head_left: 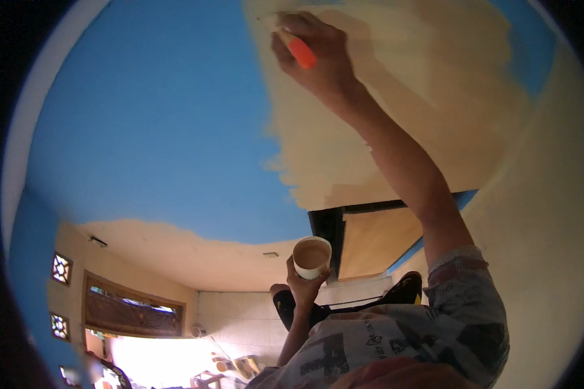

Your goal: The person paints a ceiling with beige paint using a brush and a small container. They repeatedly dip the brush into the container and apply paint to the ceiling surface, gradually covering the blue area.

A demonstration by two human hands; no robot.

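Note:
My right hand (328, 58) is raised against the wall, closed around a brush with an orange handle end (302, 53). The bristles are hidden or too blurred to make out. Around that hand the wall is coated in beige paint (428, 110), whose uneven edge meets a large blue area (162, 136) on the left. Lower down, in front of my body, my left hand (303, 288) grips a white cup (311, 275). Light brown paint (312, 254) shows inside it.
Below the beige area is a dark-framed recess with a wooden panel (373, 241). At the lower left are a wood-framed window (133, 308), a bright opening (152, 360) and patterned vent blocks (61, 268). Wooden furniture (246, 367) stands near the bottom.

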